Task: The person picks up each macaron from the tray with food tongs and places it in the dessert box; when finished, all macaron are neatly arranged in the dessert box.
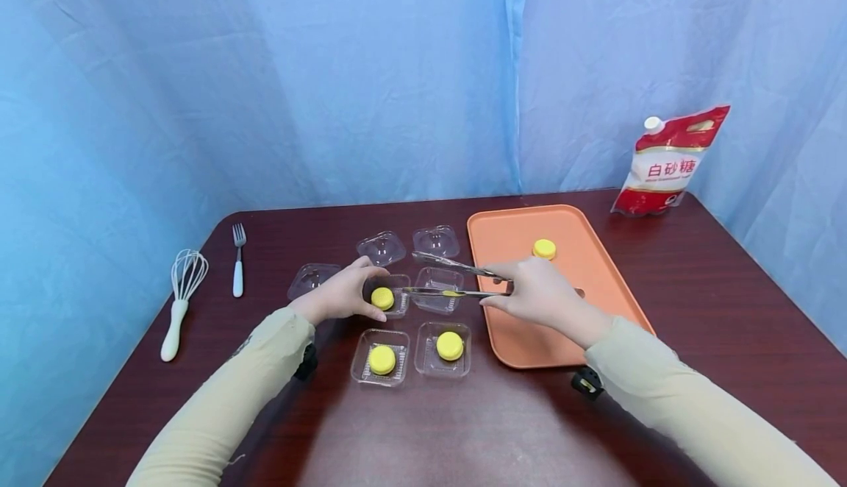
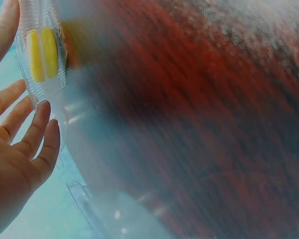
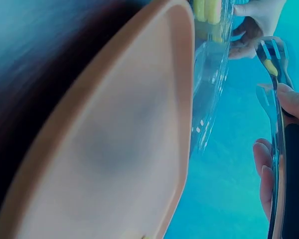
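Observation:
My right hand holds metal tongs that point left, arms apart with nothing between them. Their tips hover over a clear plastic container and near its left neighbour. That neighbouring container holds a yellow macaron. My left hand grips it from the left, fingers at its far side and thumb at its near side. In the left wrist view, the fingers touch the container's wall beside the macaron. Nearer stand two more containers, each with a yellow macaron.
On the right, an orange tray carries one yellow macaron. Clear lids lie behind and left of the containers. A whisk and a fork lie at left. A red-white sugar pouch stands back right.

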Motion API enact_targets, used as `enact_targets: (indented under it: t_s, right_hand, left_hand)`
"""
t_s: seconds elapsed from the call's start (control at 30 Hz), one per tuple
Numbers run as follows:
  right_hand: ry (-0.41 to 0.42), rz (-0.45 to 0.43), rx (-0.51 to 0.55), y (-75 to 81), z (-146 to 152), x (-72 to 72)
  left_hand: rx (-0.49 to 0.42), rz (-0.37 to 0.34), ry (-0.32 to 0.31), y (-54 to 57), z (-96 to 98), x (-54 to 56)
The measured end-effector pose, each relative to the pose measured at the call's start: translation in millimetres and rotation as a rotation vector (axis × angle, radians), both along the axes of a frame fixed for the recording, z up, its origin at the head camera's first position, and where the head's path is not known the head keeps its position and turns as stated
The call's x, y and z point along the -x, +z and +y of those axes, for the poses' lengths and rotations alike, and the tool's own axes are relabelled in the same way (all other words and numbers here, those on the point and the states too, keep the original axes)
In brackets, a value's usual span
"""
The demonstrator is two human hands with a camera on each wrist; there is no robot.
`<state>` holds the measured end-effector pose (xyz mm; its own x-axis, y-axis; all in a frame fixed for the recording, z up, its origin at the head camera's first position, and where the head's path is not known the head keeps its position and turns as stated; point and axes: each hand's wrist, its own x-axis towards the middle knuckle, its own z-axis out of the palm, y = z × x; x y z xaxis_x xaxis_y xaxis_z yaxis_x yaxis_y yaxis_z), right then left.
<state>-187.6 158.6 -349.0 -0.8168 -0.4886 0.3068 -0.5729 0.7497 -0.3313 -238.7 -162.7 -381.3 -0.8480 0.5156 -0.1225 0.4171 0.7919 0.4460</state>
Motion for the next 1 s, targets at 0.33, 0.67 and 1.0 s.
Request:
enact_targets:
  t_s: [0.33,0.67,1.0]
  right_hand:
    - [-0.099,-0.021,0.027,2.2,40,-2.7]
    - [-0.231,-0.009,-0.03,2.0,80,1.0]
    - [-0.346,-0.104,-0.064,3.3,111,10.3]
  left_hand:
    - [0.017,-0.009,0.008,2.4,0.0,-1.8]
    - [0.032,-0.016,0.017,1.4,0.3,-4.5]
    - [0.039,-0.004,0.004,2.9,0.5,-5.5]
